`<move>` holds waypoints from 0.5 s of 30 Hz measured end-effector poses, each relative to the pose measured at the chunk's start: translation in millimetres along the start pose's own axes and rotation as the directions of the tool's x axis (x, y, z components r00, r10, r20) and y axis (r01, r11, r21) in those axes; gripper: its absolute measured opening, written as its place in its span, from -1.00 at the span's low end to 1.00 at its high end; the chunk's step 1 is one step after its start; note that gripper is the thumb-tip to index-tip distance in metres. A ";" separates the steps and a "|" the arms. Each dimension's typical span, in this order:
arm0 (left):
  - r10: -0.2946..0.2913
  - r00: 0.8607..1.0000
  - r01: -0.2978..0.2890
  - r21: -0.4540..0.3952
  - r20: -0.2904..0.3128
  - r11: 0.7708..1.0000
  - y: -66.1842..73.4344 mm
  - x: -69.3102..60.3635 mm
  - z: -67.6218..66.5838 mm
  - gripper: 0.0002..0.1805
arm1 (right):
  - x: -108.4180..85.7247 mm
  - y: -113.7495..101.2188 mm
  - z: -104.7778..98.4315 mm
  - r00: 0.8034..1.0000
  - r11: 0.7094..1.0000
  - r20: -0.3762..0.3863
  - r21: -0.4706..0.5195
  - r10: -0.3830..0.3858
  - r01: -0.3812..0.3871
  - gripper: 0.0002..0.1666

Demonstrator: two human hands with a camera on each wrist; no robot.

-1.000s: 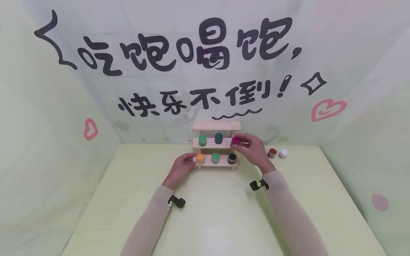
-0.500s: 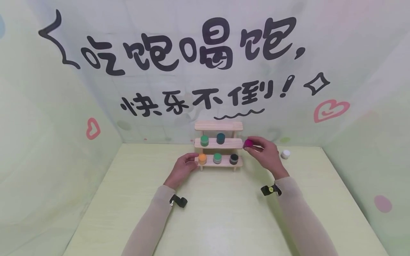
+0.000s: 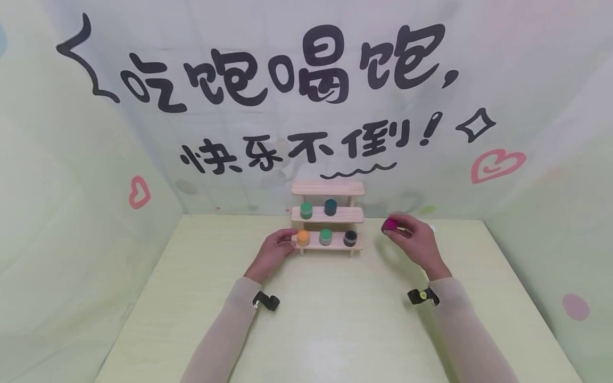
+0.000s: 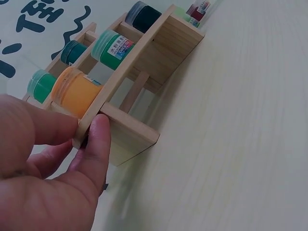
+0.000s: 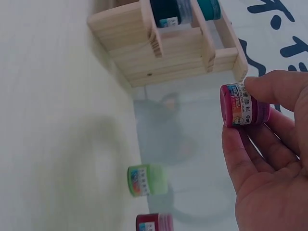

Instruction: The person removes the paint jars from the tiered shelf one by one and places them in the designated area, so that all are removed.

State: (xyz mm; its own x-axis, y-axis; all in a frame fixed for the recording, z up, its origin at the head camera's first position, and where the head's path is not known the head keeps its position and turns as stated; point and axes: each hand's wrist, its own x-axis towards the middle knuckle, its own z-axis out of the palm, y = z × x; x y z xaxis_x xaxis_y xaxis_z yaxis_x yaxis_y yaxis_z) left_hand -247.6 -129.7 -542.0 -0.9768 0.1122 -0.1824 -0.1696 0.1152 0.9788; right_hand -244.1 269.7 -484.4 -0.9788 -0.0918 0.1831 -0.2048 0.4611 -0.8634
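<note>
In the head view, my right hand pinches a magenta paint jar in the air, right of the small three-tier wooden rack. Its printed label faces the right wrist camera. My left hand grips the left end of the rack's bottom shelf, thumb and fingers on either side of the board. That shelf bears an orange jar, a green jar and a black jar. On the middle shelf stand another green jar and a dark teal jar. The top shelf holds nothing.
A light green jar and a dark red jar stand on the table in the right wrist view. Beside my right hand, a bit of a white jar shows. A printed cloth rises behind the table.
My right hand has lifted the magenta jar off the right end of the middle shelf and carried it to the right. The left hand keeps its grip on the rack.
</note>
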 end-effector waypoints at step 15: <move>0.011 1.000 -0.011 0.018 0.001 1.000 -1.1 -1.0 -1.6 -0.45 | -12.6 34.9 -13.6 0.999 0.996 0.025 -0.073 0.046 -0.044 -0.39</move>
State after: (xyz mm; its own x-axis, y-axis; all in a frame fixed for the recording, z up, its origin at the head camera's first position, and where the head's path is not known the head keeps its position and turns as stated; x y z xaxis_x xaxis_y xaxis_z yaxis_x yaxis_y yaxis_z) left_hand -246.6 -131.5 -542.8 -0.9785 0.1145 -0.1715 -0.1562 0.1313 0.9790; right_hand -238.9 299.0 -510.4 -0.9870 -0.0923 0.1315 -0.1605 0.5279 -0.8340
